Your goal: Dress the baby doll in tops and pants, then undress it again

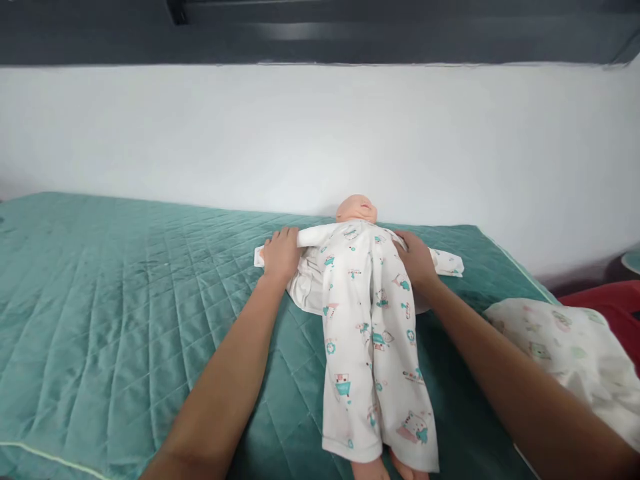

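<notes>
A baby doll (357, 209) lies on its back, its head toward the wall and its bare feet toward me. White printed pants (380, 333) cover it from high on the chest down to the ankles. Under them is a white long-sleeved top (307, 287), with both sleeves spread sideways. My left hand (281, 255) is closed over the sleeve on the left, near its printed cuff. Against the upper side of the pants, by the other sleeve (447, 263), my right hand (416, 259) grips the cloth; its fingertips are partly hidden.
A green quilted cover (125, 300) lies under the doll. White printed cloth (565, 347) is heaped at the right, beside a red object (610, 300). A white wall (200, 133) rises behind, with a dark beam (325, 33) above it.
</notes>
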{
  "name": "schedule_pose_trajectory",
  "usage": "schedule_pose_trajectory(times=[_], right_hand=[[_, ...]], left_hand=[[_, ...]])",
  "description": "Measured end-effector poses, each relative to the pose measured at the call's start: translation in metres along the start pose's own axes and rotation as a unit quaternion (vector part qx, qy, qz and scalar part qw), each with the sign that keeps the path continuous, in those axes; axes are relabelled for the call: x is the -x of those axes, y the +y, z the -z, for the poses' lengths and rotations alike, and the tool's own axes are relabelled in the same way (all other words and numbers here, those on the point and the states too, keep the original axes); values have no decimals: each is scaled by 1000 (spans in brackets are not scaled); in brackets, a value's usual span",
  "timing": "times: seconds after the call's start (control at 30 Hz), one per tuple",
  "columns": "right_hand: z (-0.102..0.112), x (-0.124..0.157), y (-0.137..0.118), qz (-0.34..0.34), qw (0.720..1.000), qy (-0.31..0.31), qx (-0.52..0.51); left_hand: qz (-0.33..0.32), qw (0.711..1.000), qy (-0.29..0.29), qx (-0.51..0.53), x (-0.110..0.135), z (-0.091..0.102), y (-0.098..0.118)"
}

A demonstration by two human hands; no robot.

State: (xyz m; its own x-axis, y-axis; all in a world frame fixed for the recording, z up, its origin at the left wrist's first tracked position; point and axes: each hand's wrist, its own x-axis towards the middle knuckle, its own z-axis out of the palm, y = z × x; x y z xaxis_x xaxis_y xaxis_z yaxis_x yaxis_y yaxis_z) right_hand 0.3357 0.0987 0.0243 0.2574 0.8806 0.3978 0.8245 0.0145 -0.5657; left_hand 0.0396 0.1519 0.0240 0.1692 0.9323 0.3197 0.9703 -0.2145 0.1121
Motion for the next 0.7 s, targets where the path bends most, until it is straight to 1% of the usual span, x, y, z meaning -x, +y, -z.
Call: schedule_pose_trajectory(times=[0.07,0.13,0.17,0.23,0.3,0.33,0.4,0.5,0.57,0.6,0.63,0.7], right_hand=[[-2,5,8,28,998,20,53],[-1,6,13,37,994,28,100],[1,5,16,24,993,32,113],[6,1,23,-38,991,48,119],[10,-2,28,-93,987,61,112],[11,-3,30,-103,986,62,111],[11,-3,30,-97,987,57,117],[9,-1,28,-100,986,51,123],[7,-1,27,-111,986,47,116],[7,-1,27,-114,986,45,112],[7,-1,28,-116,986,44,108],[6,-1,29,-119,986,42,104]], left_hand=[[1,1000,-5,-6,0,0,-1],[0,1000,-15,-13,0,-1,0],[2,1000,-18,-17,1,-2,1],[6,1000,-13,-20,4,-1,4],[-1,1000,11,-12,9,3,11],[-14,1000,25,3,12,6,15],[-60,995,48,65,17,17,29],[-139,967,58,204,17,38,60],[-176,948,29,265,10,52,89],[-199,942,-10,271,4,59,105],[-214,942,-53,255,-4,64,121],[-224,954,-131,152,-20,71,154]])
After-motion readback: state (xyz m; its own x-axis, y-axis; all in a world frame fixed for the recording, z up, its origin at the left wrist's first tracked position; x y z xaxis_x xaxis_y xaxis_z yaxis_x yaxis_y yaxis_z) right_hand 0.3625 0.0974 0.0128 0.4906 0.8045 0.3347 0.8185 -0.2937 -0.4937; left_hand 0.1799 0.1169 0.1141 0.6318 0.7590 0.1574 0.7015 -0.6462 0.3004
